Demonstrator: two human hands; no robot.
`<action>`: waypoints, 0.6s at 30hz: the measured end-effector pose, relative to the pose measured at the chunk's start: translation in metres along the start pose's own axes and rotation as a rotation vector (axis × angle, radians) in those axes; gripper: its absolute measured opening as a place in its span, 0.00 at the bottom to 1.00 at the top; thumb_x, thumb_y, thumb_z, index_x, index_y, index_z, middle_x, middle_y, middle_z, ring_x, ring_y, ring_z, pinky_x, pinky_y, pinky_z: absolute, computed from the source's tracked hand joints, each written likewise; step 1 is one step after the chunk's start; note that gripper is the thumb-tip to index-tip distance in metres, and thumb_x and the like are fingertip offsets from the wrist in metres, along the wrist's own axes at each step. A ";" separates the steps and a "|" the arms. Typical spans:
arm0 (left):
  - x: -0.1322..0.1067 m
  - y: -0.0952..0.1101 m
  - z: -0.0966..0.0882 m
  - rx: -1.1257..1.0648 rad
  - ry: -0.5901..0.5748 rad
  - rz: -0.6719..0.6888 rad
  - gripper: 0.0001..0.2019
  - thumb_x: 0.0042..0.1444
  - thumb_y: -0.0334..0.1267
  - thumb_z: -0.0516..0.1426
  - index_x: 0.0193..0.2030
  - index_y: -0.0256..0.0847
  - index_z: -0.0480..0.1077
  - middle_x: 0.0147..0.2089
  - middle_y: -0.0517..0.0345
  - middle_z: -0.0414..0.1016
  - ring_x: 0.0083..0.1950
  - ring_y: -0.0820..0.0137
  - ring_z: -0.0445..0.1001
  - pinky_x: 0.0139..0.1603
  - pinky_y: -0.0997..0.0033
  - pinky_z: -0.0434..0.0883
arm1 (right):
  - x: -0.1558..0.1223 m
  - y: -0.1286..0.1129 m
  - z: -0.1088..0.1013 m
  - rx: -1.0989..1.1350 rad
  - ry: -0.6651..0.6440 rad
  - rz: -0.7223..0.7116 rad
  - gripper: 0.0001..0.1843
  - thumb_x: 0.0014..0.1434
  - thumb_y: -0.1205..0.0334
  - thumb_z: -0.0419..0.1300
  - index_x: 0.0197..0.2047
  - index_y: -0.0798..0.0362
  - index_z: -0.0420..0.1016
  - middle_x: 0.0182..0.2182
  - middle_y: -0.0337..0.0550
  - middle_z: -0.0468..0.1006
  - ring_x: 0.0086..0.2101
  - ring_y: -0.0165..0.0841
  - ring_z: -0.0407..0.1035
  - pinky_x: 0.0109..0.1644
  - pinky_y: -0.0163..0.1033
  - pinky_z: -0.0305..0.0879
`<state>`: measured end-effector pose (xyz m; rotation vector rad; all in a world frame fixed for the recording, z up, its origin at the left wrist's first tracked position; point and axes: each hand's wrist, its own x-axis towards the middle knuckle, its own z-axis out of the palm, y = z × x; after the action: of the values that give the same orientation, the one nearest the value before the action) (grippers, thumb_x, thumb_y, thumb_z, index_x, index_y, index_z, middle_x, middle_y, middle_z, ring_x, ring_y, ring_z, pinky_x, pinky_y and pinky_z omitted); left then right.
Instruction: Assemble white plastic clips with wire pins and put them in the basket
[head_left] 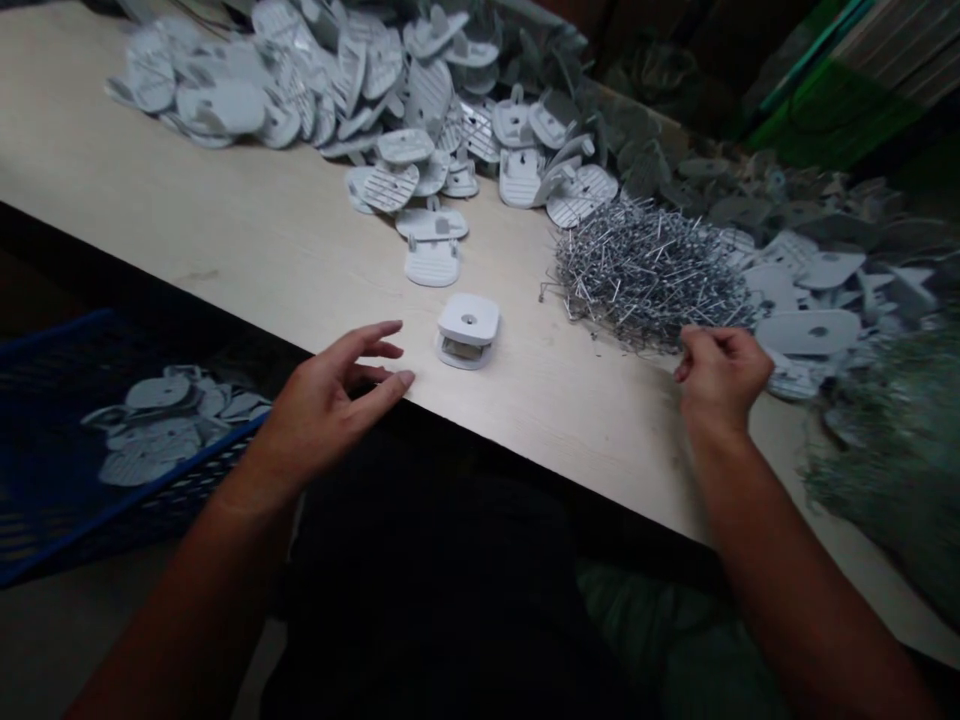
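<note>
My left hand (337, 390) hovers at the table's front edge, thumb and fingers apart with nothing between them. Just to its right, a white plastic clip (468, 330) of two stacked rounded plates with a hole on top stands on the table. At the right, my right hand (721, 368) is closed in a pinch beside the heap of thin metal pins (649, 275); whatever its fingertips hold is too small to make out. Behind the clip lie two loose white plates (433, 260), one partly behind the other.
A large pile of white plastic plates (375, 90) covers the back of the table (300, 250). More white plates (810, 330) lie at the right, near a clear plastic bag (900, 460). Below left, a blue crate (45, 540) contains several white clips (161, 420).
</note>
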<state>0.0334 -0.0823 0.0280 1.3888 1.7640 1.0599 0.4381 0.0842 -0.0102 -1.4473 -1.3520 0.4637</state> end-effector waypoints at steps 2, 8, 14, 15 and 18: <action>-0.002 -0.003 -0.001 -0.003 -0.028 -0.019 0.37 0.59 0.57 0.66 0.71 0.41 0.71 0.60 0.42 0.79 0.51 0.56 0.82 0.56 0.48 0.81 | 0.000 -0.008 -0.004 0.133 -0.189 0.243 0.16 0.51 0.51 0.71 0.28 0.47 0.69 0.22 0.35 0.68 0.19 0.30 0.58 0.19 0.37 0.54; -0.005 -0.009 -0.005 0.032 -0.225 -0.005 0.33 0.61 0.59 0.65 0.68 0.44 0.74 0.52 0.48 0.83 0.49 0.57 0.82 0.55 0.52 0.81 | -0.001 -0.027 -0.018 0.364 -0.625 0.700 0.18 0.45 0.51 0.74 0.31 0.49 0.73 0.23 0.35 0.69 0.18 0.25 0.51 0.19 0.34 0.52; -0.007 -0.005 -0.010 -0.007 -0.328 -0.006 0.30 0.61 0.57 0.64 0.67 0.48 0.75 0.52 0.50 0.84 0.50 0.57 0.82 0.52 0.56 0.82 | -0.001 -0.031 -0.022 0.432 -0.644 0.652 0.17 0.52 0.48 0.73 0.30 0.48 0.72 0.24 0.36 0.71 0.19 0.26 0.50 0.21 0.34 0.51; -0.007 -0.005 -0.010 -0.016 -0.345 -0.015 0.30 0.61 0.57 0.64 0.68 0.48 0.75 0.51 0.51 0.84 0.50 0.57 0.82 0.52 0.57 0.82 | -0.004 -0.030 -0.022 0.423 -0.602 0.614 0.18 0.52 0.46 0.74 0.31 0.48 0.74 0.25 0.36 0.72 0.19 0.26 0.51 0.21 0.34 0.51; -0.009 -0.006 -0.008 -0.056 -0.404 -0.033 0.29 0.62 0.56 0.64 0.68 0.51 0.75 0.51 0.52 0.84 0.49 0.58 0.83 0.51 0.59 0.82 | -0.018 -0.026 -0.019 0.253 -0.486 0.395 0.18 0.50 0.45 0.76 0.32 0.48 0.79 0.26 0.39 0.76 0.20 0.29 0.61 0.22 0.36 0.58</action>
<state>0.0261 -0.0929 0.0268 1.4175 1.4464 0.7409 0.4365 0.0553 0.0126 -1.4407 -1.3094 1.2639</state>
